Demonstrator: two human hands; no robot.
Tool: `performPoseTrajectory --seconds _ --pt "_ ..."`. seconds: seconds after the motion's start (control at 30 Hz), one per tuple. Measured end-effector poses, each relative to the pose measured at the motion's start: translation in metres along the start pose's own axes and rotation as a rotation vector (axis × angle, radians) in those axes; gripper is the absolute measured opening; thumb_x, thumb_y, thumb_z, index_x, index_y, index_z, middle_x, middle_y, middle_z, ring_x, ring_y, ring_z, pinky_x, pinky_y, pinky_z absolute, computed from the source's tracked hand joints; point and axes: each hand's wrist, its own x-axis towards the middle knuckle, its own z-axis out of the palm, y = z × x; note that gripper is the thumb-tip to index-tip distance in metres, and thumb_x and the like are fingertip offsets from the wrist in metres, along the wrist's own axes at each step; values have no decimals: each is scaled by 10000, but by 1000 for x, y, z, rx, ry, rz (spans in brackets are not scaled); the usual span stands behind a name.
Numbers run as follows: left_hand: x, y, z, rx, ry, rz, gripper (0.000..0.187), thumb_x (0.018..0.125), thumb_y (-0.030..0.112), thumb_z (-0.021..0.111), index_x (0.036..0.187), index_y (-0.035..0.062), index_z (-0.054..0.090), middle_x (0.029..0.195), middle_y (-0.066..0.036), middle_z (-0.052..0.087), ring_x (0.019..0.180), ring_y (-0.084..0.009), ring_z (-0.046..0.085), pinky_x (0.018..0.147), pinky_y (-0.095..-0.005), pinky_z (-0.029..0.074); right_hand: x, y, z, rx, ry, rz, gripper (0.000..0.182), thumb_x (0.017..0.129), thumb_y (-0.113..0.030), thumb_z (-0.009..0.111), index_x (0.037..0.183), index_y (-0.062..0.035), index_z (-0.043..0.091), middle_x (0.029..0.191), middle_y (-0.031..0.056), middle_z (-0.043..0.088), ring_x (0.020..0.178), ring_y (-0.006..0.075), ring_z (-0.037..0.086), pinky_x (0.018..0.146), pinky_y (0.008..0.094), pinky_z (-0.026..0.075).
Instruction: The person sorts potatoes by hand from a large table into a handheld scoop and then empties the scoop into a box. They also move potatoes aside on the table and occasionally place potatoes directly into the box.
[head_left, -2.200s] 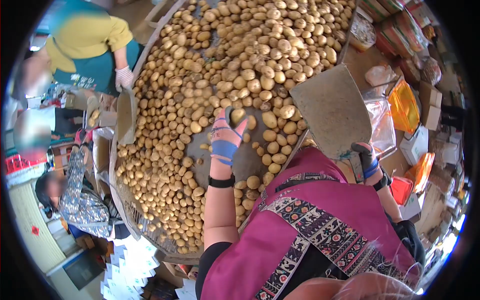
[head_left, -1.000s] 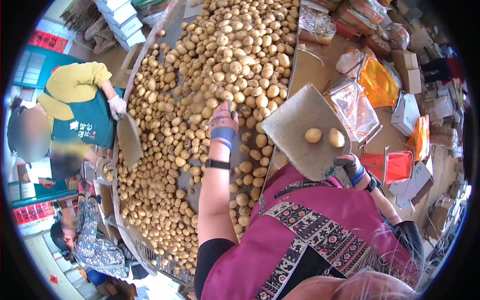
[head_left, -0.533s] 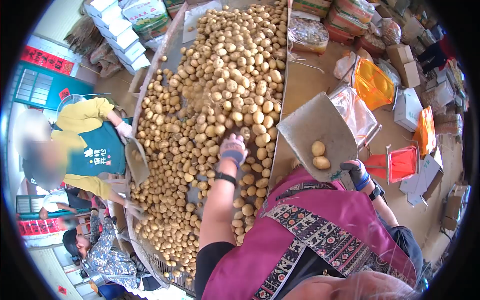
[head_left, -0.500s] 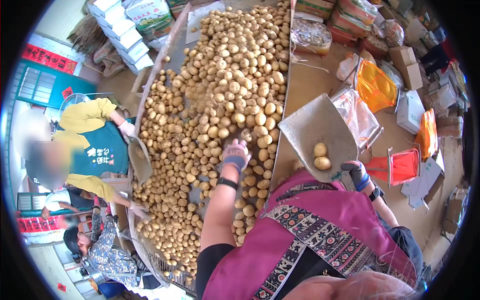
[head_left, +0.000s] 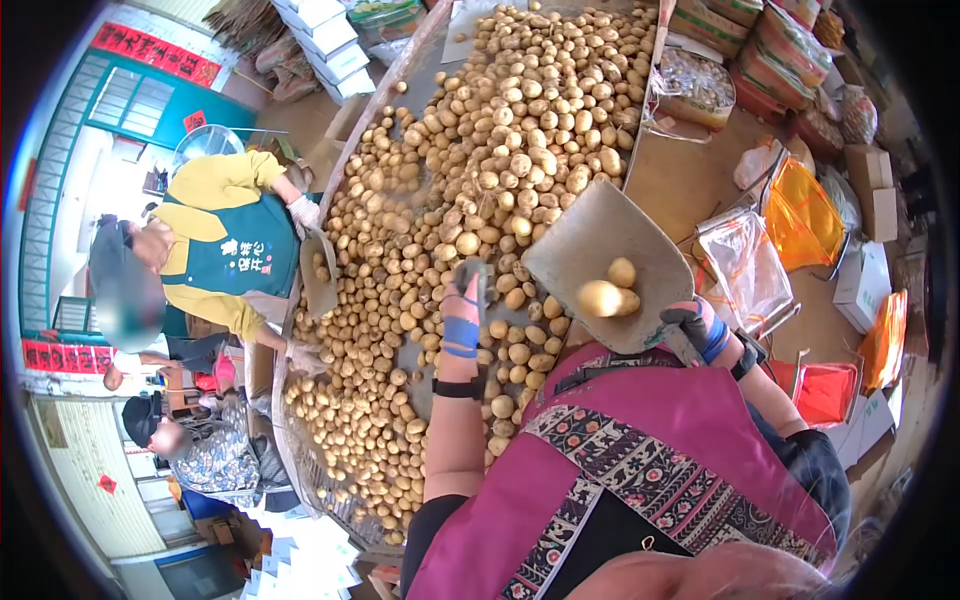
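A large heap of potatoes point(head_left: 450, 210) covers the sorting table. My left hand point(head_left: 465, 298), gloved with a blue band at the wrist, is raised over the potatoes, turned edge-on; no potato shows in it, and its fingers are partly hidden. My right hand point(head_left: 692, 328), in a dark glove, grips the handle end of a metal scoop point(head_left: 600, 235). The scoop lies tilted over the table's right edge. Three potatoes point(head_left: 622, 272) are in it, one of them blurred.
Across the table a co-worker in yellow sleeves point(head_left: 225, 240) holds another scoop point(head_left: 320, 270). A second co-worker point(head_left: 215, 450) is at lower left. To the right are an orange bag point(head_left: 800, 215), a red bag point(head_left: 826, 392) and cartons point(head_left: 862, 290).
The camera view has shifted. My left hand has turned edge-on and moved away from the potatoes it was at. The scoop now holds three potatoes instead of two.
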Motion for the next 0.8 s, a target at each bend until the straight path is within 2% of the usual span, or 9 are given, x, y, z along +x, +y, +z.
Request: performPoseTrajectory --seconds 0.07,0.1,0.13,0.2,0.33,0.47,0.6,0.73,0.8 --pt "21 -24 -28 557 169 337 479 877 259 659 1260 12 511 1131 -130 624 914 -229 634 792 -345 524 10 11 -16 -70 -25 -35 82 813 -46 628 874 -32 682 834 92 692 814 202 673 734 311 526" --pt "30 -45 -34 62 106 263 489 855 263 676 1248 17 522 1119 -175 634 934 -287 641 815 -374 520 13 16 -19 -64 -41 -72 82 821 -52 628 878 -27 683 840 82 692 814 188 668 741 310 525" --pt "25 -44 -33 70 106 261 489 855 263 676 1248 17 522 1119 -175 634 934 -287 641 815 -374 520 14 19 -19 -53 -57 -103 83 829 -58 628 881 -23 683 846 73 692 815 174 663 749 309 524" --pt "7 -25 -30 875 142 296 513 822 284 696 1239 33 535 1111 -209 632 971 -332 632 844 -394 506 14 -7 -4 96 -77 32 140 819 -59 624 936 4 668 899 81 682 852 175 651 785 306 515" --pt "31 -7 -13 1107 39 384 475 820 284 684 1221 66 553 1169 -180 611 1083 -345 583 915 -397 477 29 7 7 512 -43 220 227 810 -65 625 1012 38 640 977 95 665 912 183 635 828 311 511" --pt "102 -12 -1 1410 -34 501 572 831 296 633 1332 85 456 1345 -158 489 1240 -317 464 1027 -387 394 45 -6 20 295 -112 253 365 789 -58 606 1139 45 580 1088 122 635 991 211 616 871 334 509" --pt "140 -32 4 1653 -49 203 703 826 285 626 1438 114 326 1482 -125 336 1361 -284 327 1070 -382 355 50 -35 43 417 -22 393 451 766 -43 597 1206 44 544 1115 128 625 1034 225 605 915 348 496" --pt "139 -20 -14 1566 -177 37 794 797 416 674 1446 129 317 1471 -125 353 1313 -304 404 1072 -389 363 54 -9 39 496 62 341 467 771 -30 594 1226 51 523 1117 144 622 1029 243 612 917 365 504" --pt "125 -23 -20 1621 -217 -10 799 786 444 684 1434 129 337 1452 -130 379 1308 -311 405 1070 -385 367 52 15 23 176 3 361 465 780 -28 606 1228 59 516 1106 152 627 1000 248 625 891 365 518"
